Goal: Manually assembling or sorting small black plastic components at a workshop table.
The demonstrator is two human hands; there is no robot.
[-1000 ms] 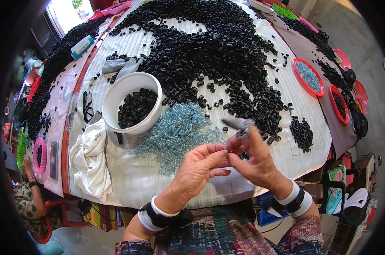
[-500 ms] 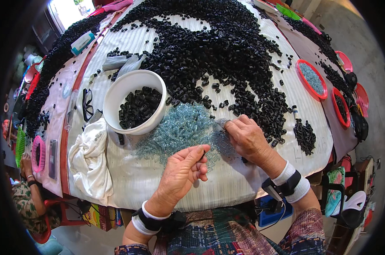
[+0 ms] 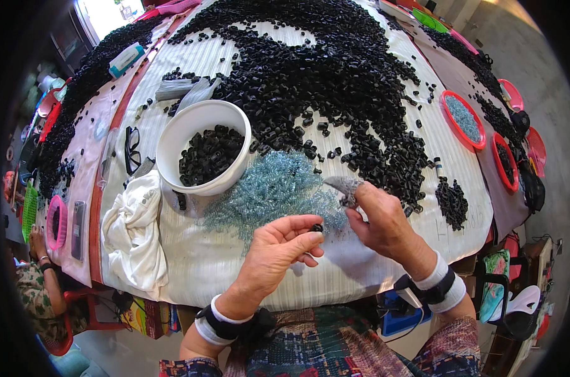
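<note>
Near the middle of the table's front, my left hand (image 3: pixel 278 248) pinches a small black plastic part (image 3: pixel 317 228) between thumb and fingertips. To its right, my right hand (image 3: pixel 382 220) is closed on a grey tapered piece (image 3: pixel 344 185) that looks like mesh or a bundle of fine strands. A gap separates the two hands. Just beyond them spreads a heap of tiny shiny pale-blue pieces (image 3: pixel 275 188), too small to tell their kind. A white bowl (image 3: pixel 167 164) stands at the heap's left, with black parts (image 3: pixel 212 156) inside.
A large pile of black parts (image 3: pixel 322 69) covers the far table. Left lie a white cloth (image 3: pixel 131 232), glasses (image 3: pixel 131 151) and grey bundles (image 3: pixel 197 93). A smaller black pile (image 3: pixel 452 204) and red trays (image 3: pixel 448 119) are right. Another person's hand (image 3: pixel 38 242) shows far left.
My right hand has lifted back from the pale-blue heap, and the grey piece in it shows more plainly. My left hand has shifted slightly right, turning the black part into view.
</note>
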